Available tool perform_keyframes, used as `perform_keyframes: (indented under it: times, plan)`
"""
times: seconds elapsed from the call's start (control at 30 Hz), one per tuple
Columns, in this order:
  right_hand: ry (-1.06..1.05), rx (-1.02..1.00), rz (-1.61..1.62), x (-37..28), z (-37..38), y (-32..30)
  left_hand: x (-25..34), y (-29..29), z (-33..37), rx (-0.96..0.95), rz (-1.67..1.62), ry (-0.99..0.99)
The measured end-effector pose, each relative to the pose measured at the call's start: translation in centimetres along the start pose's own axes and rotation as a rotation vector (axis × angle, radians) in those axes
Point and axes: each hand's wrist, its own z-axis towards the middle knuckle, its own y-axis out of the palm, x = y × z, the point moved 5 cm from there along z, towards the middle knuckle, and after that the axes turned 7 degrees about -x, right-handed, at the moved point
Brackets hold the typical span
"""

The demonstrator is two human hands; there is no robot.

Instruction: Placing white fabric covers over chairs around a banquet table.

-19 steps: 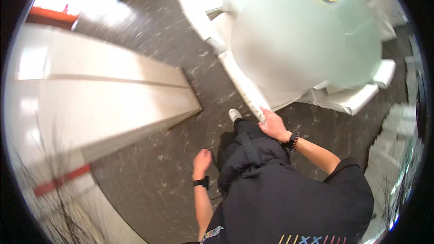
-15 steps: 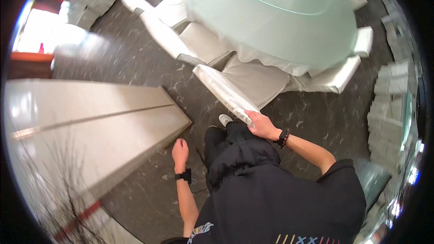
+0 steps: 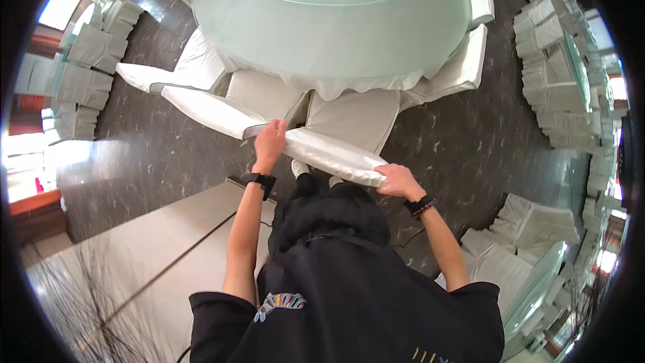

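A chair in a white cover [image 3: 336, 156] stands right before me, its back toward my body and its seat against the round table [image 3: 329, 40]. My left hand [image 3: 271, 142] is closed on the left end of the chair's back, where it meets the chair beside it. On the right end of the same back, my right hand [image 3: 399, 181] grips the top edge with its fingers wrapped over. A glass top and a white cloth cover the table. The neighbouring white-covered chair [image 3: 211, 113] stands close on the left, its back nearly in line.
A pale square pillar [image 3: 168, 242] rises close on my left, with thin dark branches [image 3: 101, 296] near it. More white-covered chairs stand around another table [image 3: 537, 289] at the lower right. Rows of covered chairs [image 3: 547, 47] line the far right. The floor is dark marble.
My left hand has come up from beside the pillar onto the chair's back. My right hand has kept its grip. The view has turned, so the table now sits more squarely ahead.
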Motion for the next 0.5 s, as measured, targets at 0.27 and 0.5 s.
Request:
perform_keyframes:
  times: [0.27,0.5]
  plan:
    - [0.145,0.094,-0.092,-1.5,-0.8,1.1,-1.1,1.3,0.7,-0.026,-0.235,0.057]
    - [0.128,0.038,-0.202,-2.1,-0.7,0.7,-0.6,1.1,0.4,0.054,-0.188,0.077]
